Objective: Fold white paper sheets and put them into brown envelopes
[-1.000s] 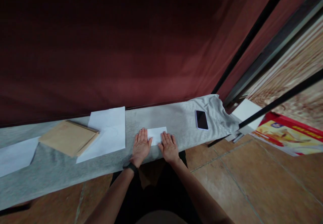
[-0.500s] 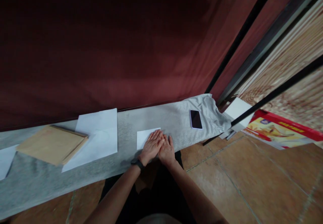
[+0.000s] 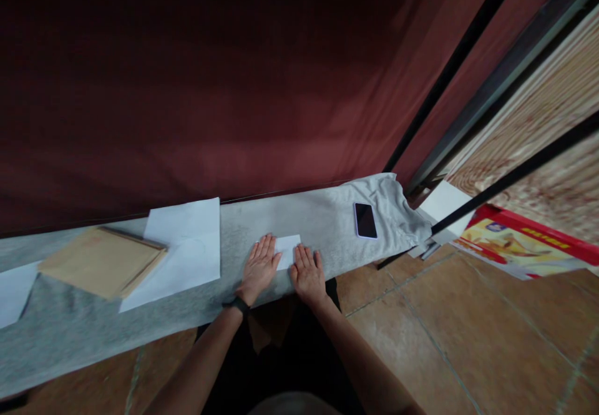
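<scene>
A small white piece of paper (image 3: 287, 254), possibly folded, lies on the grey cloth in front of me. My left hand (image 3: 260, 268) rests flat over its left end, fingers stretched out and covering that edge. At the right end, my right hand (image 3: 309, 275) also lies flat, its fingertips at or over the paper's edge. Both palms face down, and neither hand grips anything. A dark band is round my left wrist.
Large white sheets (image 3: 196, 246) lie to the left, partly under a stack of brown envelopes (image 3: 100, 262). Another white sheet (image 3: 16, 293) is at the far left. A phone (image 3: 365, 220) sits to the right on the grey cloth (image 3: 318, 215). Black metal bars (image 3: 444, 84) rise at the right.
My left hand has slid left along the paper, away from my right hand, to the paper's left end. The right hand has stayed almost in place.
</scene>
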Motion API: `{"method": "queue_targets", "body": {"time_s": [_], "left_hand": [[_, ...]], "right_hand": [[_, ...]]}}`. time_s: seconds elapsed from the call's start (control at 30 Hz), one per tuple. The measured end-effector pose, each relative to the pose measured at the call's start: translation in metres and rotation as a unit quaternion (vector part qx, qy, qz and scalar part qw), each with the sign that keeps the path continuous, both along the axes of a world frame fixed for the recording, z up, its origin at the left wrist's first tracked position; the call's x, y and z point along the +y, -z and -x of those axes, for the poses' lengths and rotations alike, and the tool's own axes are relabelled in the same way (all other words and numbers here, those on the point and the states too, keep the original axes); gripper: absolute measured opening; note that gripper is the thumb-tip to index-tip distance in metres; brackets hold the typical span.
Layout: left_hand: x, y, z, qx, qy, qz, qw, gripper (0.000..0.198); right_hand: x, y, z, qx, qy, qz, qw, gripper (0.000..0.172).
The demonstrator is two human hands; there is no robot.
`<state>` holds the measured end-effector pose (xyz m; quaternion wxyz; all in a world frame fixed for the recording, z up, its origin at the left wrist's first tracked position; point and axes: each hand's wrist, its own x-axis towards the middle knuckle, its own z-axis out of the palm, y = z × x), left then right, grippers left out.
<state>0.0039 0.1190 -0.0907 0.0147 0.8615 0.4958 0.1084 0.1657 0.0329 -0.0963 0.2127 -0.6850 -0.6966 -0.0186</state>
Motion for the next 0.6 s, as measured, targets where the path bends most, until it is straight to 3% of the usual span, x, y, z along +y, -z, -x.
{"method": "queue_targets", "body": {"time_s": [0.17,0.33,0.6], "left_hand": [[-0.010,0.003,0.021,0.015,-0.063,0.001,0.998,0.064],[-0.019,0.003,0.027,0.017,-0.080,0.001,0.997,0.063],[-0.018,0.001,0.028,0.030,-0.072,0.012,0.997,0.059]], "right_hand": [[-0.001,-0.003,-0.001,-0.007,0.005,0.018,1.000,0.052],[0.010,-0.011,0.010,-0.007,0.024,0.040,0.999,0.051],[0.046,-0.011,0.047,0.002,-0.085,0.050,0.995,0.052]]}}
